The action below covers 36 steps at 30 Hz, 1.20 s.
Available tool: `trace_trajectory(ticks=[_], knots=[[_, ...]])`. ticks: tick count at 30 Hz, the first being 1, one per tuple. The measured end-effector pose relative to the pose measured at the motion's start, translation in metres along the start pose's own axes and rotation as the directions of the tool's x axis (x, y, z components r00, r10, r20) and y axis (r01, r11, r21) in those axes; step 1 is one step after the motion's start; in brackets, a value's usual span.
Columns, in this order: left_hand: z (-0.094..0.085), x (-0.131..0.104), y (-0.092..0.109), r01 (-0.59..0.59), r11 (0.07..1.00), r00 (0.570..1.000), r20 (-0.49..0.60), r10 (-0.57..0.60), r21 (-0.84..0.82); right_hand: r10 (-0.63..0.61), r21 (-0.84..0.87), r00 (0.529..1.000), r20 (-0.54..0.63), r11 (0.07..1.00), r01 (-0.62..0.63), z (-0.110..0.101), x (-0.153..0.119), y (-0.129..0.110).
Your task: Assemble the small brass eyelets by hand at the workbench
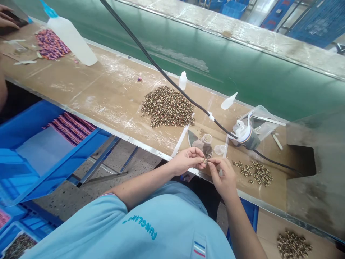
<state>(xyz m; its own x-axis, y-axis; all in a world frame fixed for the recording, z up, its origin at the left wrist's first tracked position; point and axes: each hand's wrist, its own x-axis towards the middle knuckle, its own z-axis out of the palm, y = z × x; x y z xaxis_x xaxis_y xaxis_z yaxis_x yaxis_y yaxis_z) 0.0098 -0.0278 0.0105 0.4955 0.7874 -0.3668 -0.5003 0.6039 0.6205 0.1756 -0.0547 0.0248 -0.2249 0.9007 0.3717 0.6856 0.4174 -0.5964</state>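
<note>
My left hand and my right hand meet at the bench's front edge, fingertips nearly touching. Between them they pinch a small gold-and-dark piece, mostly covered by the fingers. Just behind the hands lie dark cloth scraps and small clear round dishes. A large pile of small gold-and-dark pieces is up and to the left of my hands. A smaller pile of similar pieces lies right of my right hand.
A black cable crosses above the bench. Small white bottles stand or lie behind; a large bottle leans at left. A cup is at right, a blue crate at lower left. Another person's hand shows top left.
</note>
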Motion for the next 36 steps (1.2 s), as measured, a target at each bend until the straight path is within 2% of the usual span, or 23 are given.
trace_trajectory(ticks=[4, 9, 16, 20, 24, 27, 30, 33, 36], knots=[[0.0, -0.003, -0.006, -0.14, 0.981, 0.99, 0.002, 0.141, 0.133, 0.078, 0.036, 0.996, -0.044, 0.996, -0.076, 0.004, -0.005, -0.003], [-0.001, -0.005, -0.013, -0.259, 0.933, 0.966, 0.061, 0.252, 0.25, 0.053, 0.001, 0.996, -0.079, 0.999, -0.053, 0.007, -0.008, -0.006], [-0.006, -0.006, -0.02, -0.369, 0.854, 0.929, 0.137, 0.343, 0.368, -0.119, -0.092, 0.986, -0.119, 0.99, 0.109, 0.006, -0.012, -0.005], [-0.011, -0.007, -0.023, -0.41, 0.814, 0.912, 0.185, 0.366, 0.411, -0.221, -0.151, 0.97, -0.104, 0.967, 0.204, 0.002, -0.012, -0.007], [-0.013, -0.006, -0.024, -0.456, 0.791, 0.89, 0.232, 0.393, 0.407, -0.257, -0.161, 0.962, -0.096, 0.958, 0.239, -0.001, -0.012, -0.008], [-0.013, -0.006, -0.025, -0.445, 0.802, 0.895, 0.223, 0.385, 0.399, -0.25, -0.159, 0.964, -0.095, 0.959, 0.233, -0.001, -0.011, -0.008], [-0.012, -0.007, -0.026, -0.365, 0.837, 0.931, 0.155, 0.33, 0.408, -0.212, -0.163, 0.973, -0.085, 0.967, 0.197, 0.0, -0.011, -0.008], [-0.008, -0.007, -0.024, -0.301, 0.873, 0.954, 0.109, 0.281, 0.385, -0.135, -0.157, 0.988, -0.07, 0.98, 0.122, 0.0, -0.013, -0.003], [-0.005, -0.006, -0.023, -0.32, 0.869, 0.948, 0.128, 0.293, 0.378, -0.004, -0.153, 0.998, -0.063, 0.988, -0.006, -0.003, -0.018, 0.011]])
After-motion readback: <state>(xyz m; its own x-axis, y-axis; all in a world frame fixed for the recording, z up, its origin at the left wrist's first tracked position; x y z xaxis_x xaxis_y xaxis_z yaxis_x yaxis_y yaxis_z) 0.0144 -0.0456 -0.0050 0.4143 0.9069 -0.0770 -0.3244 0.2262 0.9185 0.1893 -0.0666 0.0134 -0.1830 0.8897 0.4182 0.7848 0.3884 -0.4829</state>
